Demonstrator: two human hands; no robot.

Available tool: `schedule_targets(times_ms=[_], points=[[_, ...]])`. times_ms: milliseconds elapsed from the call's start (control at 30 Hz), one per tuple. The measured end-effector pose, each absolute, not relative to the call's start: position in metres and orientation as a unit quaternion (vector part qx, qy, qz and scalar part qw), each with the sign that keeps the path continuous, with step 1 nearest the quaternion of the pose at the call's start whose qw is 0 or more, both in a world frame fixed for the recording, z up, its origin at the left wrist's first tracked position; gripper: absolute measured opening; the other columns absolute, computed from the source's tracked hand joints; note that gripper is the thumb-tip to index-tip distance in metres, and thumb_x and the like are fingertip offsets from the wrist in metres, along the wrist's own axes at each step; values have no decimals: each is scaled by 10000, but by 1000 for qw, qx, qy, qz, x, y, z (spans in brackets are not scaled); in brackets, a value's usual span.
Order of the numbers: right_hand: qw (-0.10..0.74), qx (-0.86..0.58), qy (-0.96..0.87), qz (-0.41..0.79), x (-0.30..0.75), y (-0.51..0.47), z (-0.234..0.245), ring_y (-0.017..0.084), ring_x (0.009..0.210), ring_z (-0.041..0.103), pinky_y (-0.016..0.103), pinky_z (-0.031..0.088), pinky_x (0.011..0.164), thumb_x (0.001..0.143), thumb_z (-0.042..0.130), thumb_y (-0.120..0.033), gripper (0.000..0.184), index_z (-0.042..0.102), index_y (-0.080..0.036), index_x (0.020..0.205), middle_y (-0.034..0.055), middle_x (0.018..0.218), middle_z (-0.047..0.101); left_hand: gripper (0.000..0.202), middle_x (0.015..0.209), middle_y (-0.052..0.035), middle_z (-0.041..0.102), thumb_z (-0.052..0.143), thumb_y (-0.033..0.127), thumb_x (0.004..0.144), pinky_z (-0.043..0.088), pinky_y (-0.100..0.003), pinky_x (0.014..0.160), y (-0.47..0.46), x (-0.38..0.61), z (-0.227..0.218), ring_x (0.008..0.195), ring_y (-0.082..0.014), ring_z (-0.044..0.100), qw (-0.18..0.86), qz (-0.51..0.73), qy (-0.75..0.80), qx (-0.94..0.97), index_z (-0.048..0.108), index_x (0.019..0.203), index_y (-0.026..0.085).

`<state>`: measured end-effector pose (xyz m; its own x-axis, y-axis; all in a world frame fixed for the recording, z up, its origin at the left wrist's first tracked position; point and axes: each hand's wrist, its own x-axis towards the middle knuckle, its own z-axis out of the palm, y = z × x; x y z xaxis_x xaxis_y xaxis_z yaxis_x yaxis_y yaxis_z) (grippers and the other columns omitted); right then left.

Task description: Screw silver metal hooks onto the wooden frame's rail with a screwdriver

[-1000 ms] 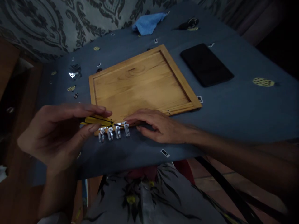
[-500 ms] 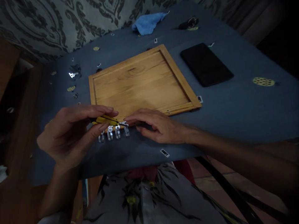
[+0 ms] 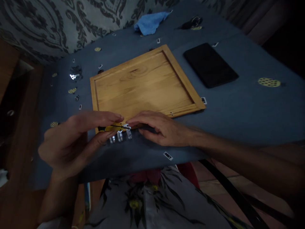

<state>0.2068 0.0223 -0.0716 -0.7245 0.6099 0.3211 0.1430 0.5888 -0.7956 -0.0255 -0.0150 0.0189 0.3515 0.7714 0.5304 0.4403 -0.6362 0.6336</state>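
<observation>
The left hand [image 3: 65, 140] has its fingers clamped on a slim screwdriver with a yellow-and-black handle [image 3: 112, 128], pinched between the thumb below and the fingertips above. The screwdriver points to the right across a row of curved silver metal clips [image 3: 129, 133], its dark tip at the rightmost clip. The clips stand along the near edge of a framed rectangular panel of honey-coloured wood [image 3: 140, 82] and overhang that edge; the left hand hides part of the row. The right hand [image 3: 165, 128] lies at the same edge, its fingers together and outstretched, the fingertips at the end of the row, apparently touching it, while the thumb sits apart from them at the panel's front side. The panel lies flat on a desk with a blue-grey printed cover [image 3: 240, 111], and a black flat tablet-like slab [image 3: 211, 65] lies just beside it.
</observation>
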Motion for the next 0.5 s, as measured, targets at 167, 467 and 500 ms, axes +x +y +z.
schedule_targets(times_ms=[167, 467, 500], points=[[303, -215, -842, 390, 207, 23, -73, 209, 1087, 637, 394, 526, 940, 947, 487, -109, 380, 558, -162, 1317, 106, 1179, 684, 192, 936, 8, 802, 770, 170, 825, 651, -232, 707, -14, -19, 27, 799, -159, 771, 172, 384, 410, 809, 751, 1007, 226], [305, -219, -842, 388, 206, 22, -71, 204, 1078, 644, 398, 524, 952, 940, 493, -112, 380, 565, -179, 1307, 93, 1178, 685, 142, 944, 12, 798, 775, 283, 837, 633, -290, 738, -20, -20, 23, 842, -183, 772, 163, 365, 472, 786, 740, 964, 228], [305, -219, -842, 389, 206, 23, -71, 204, 1081, 643, 398, 523, 955, 940, 493, -112, 384, 563, -180, 1311, 94, 1183, 684, 143, 948, 8, 797, 775, 280, 837, 631, -304, 741, -21, -21, 22, 849, -192, 771, 162, 367, 474, 783, 741, 966, 230]])
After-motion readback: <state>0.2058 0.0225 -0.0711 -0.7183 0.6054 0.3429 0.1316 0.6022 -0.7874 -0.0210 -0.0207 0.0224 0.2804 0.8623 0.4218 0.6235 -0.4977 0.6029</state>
